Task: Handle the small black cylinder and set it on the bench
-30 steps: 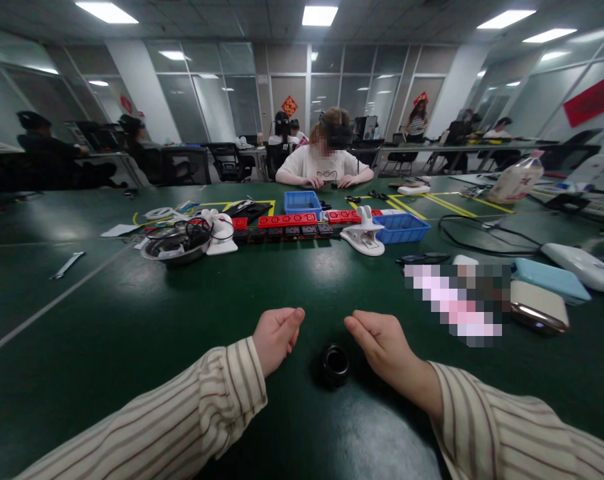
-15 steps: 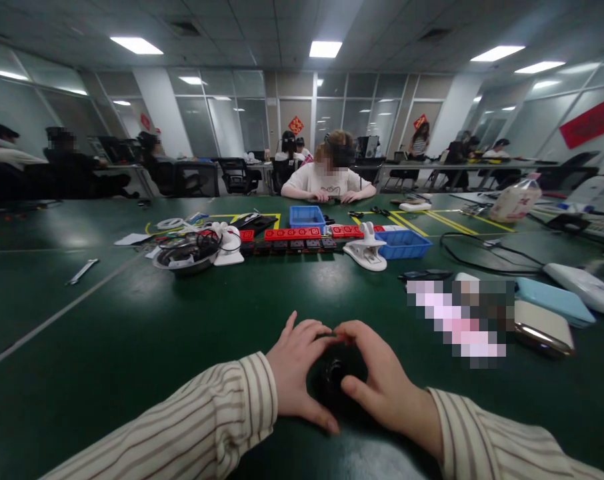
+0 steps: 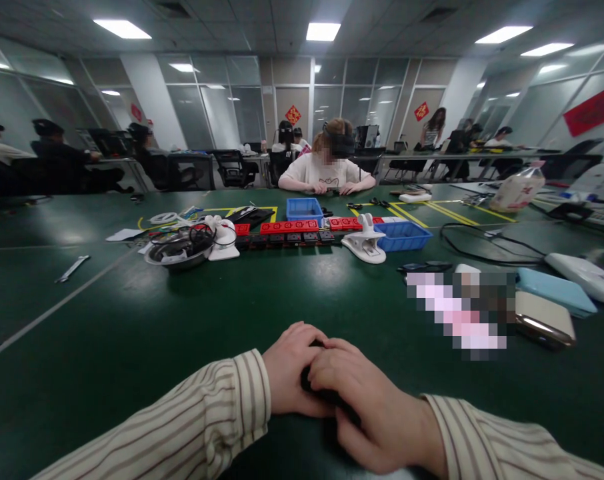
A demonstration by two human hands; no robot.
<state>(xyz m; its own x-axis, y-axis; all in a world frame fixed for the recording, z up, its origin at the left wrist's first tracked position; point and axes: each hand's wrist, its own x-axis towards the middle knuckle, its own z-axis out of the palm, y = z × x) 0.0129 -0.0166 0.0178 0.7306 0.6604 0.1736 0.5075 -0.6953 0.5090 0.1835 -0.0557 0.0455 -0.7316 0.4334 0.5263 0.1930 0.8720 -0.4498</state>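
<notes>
Both my hands are closed together over a small black round object (image 3: 312,389) on the green table (image 3: 132,320). My left hand (image 3: 292,370) wraps it from the left and my right hand (image 3: 367,407) covers it from the right and above, its fingers lying over the left hand's. Only a dark sliver of the object shows between the fingers. Striped sleeves cover both my forearms.
Farther back lie a metal bowl of cables (image 3: 177,250), red and black power strips (image 3: 287,230), two blue bins (image 3: 399,235), a white clamp (image 3: 365,243), phones and cases (image 3: 547,300) at right, and a wrench (image 3: 72,268) at left. A person (image 3: 327,170) sits opposite.
My hands were apart on either side of the black object, then came round it; now they are clasped over it and it is almost hidden.
</notes>
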